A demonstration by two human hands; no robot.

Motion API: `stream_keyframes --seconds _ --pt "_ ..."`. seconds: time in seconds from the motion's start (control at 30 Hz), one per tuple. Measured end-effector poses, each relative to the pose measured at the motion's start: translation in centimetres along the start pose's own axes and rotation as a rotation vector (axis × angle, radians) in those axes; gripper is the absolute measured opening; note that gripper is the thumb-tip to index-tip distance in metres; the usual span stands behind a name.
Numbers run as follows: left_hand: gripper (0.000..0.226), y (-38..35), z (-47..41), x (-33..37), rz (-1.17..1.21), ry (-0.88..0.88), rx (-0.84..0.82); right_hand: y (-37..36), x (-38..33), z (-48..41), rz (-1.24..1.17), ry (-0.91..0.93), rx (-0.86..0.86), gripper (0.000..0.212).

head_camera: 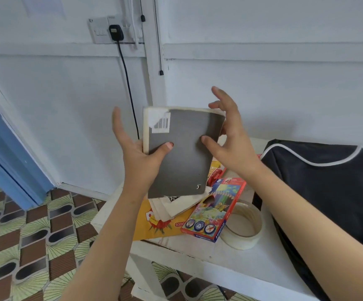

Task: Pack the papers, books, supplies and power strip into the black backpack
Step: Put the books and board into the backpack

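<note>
Grey book [182, 153] held up above white table [252, 263]. L hand [137, 155] pinches left edge, thumb on cover, one finger straight up. R hand [230, 144] pinches right edge, thumb on cover, index lifted. Black backpack [328, 181] lies at right on table; pencil box [215, 209] and tape roll [247, 227] beside it.

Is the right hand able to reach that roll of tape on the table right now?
Probably yes. The tape roll lies uncovered beside the pencil box, with nothing on top of it. But the right hand pinches the grey book, so it would have to let go first.
</note>
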State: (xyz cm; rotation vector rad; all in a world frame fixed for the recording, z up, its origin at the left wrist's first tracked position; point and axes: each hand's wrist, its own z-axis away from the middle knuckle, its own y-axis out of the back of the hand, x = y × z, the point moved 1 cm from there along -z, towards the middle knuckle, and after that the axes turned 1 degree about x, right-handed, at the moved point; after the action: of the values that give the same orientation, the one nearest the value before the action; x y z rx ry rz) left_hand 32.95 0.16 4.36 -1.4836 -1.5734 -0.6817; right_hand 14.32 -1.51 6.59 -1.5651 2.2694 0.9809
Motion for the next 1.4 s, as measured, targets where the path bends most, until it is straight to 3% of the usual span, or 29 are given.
stream_keyframes --seconds 0.07,0.23,0.43,0.53,0.6,0.77,0.87,1.0,1.2,1.33,1.4 --pt "0.104 -0.5 -0.7 1.6 0.010 -0.057 -0.051 1.6 -0.7 -0.8 0.034 0.006 -0.047 0.086" --pt "0.039 -2.1 -2.2 4.2 -0.198 -0.043 -0.270 6.2 -2.8 -1.2 -0.124 -0.170 -0.250 0.071" --pt "0.028 -5.8 -3.4 6.0 -0.098 0.065 -0.756 11.6 -5.6 0.3 -0.192 -0.306 -0.446 0.021" --pt "0.026 -9.3 -2.7 6.4 -0.095 0.075 -0.958 13.6 -6.1 2.4 -0.204 -0.441 -0.545 0.022" --pt "0.028 -11.6 -2.1 6.5 -0.096 0.078 -1.041 14.9 -6.1 4.3 -0.191 -0.519 -0.511 0.029" --pt "0.032 -17.9 0.8 5.7 -0.145 -0.011 -1.197 18.2 -6.4 10.6 -0.141 -0.675 -0.165 0.044" --pt "0.035 -21.1 3.6 4.4 -0.237 -0.139 -1.075 20.3 -6.5 15.2 -0.139 -0.776 0.115 0.052" --pt "0.032 -23.3 9.0 3.6 -0.156 -0.341 -0.912 22.7 -6.9 21.5 -0.236 -0.920 0.693 0.048" --pt "0.023 -24.0 16.9 1.1 -0.086 -0.596 -1.283 23.8 -8.9 28.7 -0.235 -1.019 1.259 0.038" --pt "0.042 -24.3 20.3 -0.9 -0.219 -0.933 -1.421 23.2 -10.1 31.3 -0.275 -1.011 1.435 0.035" --pt "0.047 -24.9 20.4 -1.7 -0.248 -1.026 -1.362 23.1 -10.8 32.2 -0.292 -1.008 1.474 0.035"
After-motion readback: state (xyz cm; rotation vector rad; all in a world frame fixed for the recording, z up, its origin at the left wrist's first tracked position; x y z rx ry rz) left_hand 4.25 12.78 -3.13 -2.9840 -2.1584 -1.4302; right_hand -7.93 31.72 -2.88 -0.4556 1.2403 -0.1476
